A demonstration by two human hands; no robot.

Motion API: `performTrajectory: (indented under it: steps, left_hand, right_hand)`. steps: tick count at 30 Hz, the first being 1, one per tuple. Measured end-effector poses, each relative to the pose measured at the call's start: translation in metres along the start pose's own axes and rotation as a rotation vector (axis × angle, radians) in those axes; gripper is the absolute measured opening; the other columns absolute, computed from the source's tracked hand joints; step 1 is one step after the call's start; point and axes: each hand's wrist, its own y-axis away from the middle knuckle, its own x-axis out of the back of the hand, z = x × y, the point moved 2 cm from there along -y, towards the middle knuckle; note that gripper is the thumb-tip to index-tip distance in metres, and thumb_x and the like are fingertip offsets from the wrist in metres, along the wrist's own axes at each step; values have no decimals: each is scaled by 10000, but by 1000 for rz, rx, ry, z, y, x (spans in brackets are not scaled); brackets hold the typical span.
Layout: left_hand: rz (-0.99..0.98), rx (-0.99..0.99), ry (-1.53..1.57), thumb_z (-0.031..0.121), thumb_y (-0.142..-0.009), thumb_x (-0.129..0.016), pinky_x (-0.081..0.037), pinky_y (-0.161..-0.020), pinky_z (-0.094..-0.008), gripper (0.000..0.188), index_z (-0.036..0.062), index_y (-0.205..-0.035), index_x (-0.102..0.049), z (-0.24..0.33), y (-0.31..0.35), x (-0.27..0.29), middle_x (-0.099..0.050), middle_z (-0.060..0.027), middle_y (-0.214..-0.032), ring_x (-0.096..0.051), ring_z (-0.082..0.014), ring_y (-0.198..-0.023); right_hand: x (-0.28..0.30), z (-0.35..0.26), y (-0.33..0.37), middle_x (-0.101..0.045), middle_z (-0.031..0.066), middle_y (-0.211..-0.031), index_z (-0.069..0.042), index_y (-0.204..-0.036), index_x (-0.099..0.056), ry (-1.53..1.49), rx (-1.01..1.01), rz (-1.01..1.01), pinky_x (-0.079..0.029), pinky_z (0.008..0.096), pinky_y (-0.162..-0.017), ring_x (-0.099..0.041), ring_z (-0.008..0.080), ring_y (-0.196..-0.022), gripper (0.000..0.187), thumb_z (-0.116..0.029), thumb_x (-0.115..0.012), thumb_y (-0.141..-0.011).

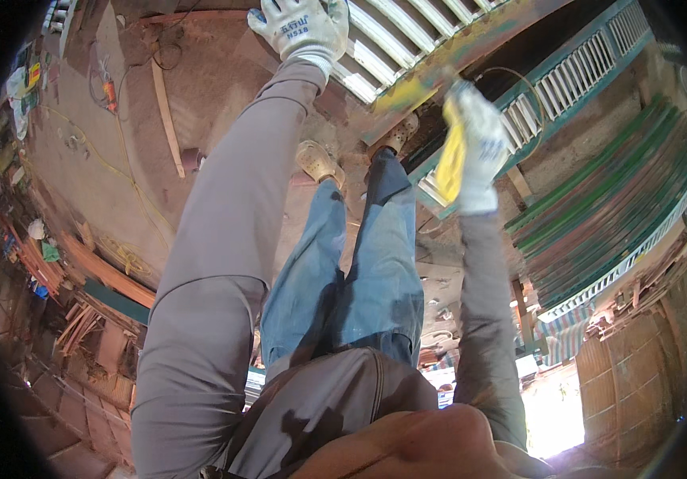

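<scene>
My left hand (300, 32), in a white glove, reaches far forward to the left end of a white slatted shutter panel (395, 40). Its fingers are spread and partly cut off by the picture's upper edge. The panel's near rail (439, 68) shows worn yellow, green and rusty patches. My right hand (483, 148), also gloved, is closed round a yellow-handled tool (453, 152) just short of that rail. Motion smears the tool's far end, so its kind cannot be made out.
A green-framed shutter (563, 92) with white slats lies at the right, a thin hose or cable (541, 104) looping over it. Beyond are stacked long green strips (607, 207). A wooden strip (168, 120), an orange tool (109, 92) and a yellow cord (140, 188) lie left.
</scene>
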Motion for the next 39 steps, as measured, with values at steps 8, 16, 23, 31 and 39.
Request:
performTrajectory:
  steps: [8, 16, 23, 31, 39]
  left_hand:
    - [-37, 23, 4, 403, -861, -513, -249, -1055, -583, 583, 63, -1332, -471, -3, 2, -6, -468, -172, -1351, -405, -341, -1266]
    - [-54, -41, 43, 487, -903, -443, -190, -1062, -622, 644, 114, -1426, -397, -9, 7, -16, -410, -199, -1409, -360, -374, -1315]
    - [-116, -30, 11, 476, -916, -432, -175, -1081, -606, 646, 101, -1439, -381, -7, 5, -16, -384, -202, -1422, -330, -372, -1335]
    - [-35, -53, -4, 470, -871, -485, -243, -1040, -589, 650, 78, -1388, -434, -5, 1, -10, -432, -207, -1366, -395, -370, -1270]
    - [-53, 36, 18, 438, -879, -484, -258, -1052, -585, 623, 68, -1376, -427, 0, -2, 2, -453, -173, -1361, -404, -344, -1270]
  right_hand:
    - [-33, -68, 70, -579, 50, -1250, -140, -1211, -597, -9, 50, -427, -409, 381, -1007, -527, 233, -1178, 375, -147, -562, -838]
    - [-7, -25, 42, -639, 59, -1117, -152, -1181, -609, -406, -222, -137, -509, 353, -875, -612, 221, -1026, 338, -187, -655, -848]
    - [-11, -72, 83, -592, 81, -1237, -115, -1144, -620, -197, 104, -488, -441, 403, -987, -560, 281, -1139, 340, -168, -539, -818]
    - [-24, -26, 40, -597, 92, -1211, -116, -1136, -637, -244, 503, -297, -455, 421, -993, -567, 291, -1131, 350, -192, -562, -802]
    - [-9, -49, 76, -588, 83, -1251, -108, -1178, -619, -222, 479, -511, -421, 405, -1026, -541, 266, -1177, 379, -215, -505, -833]
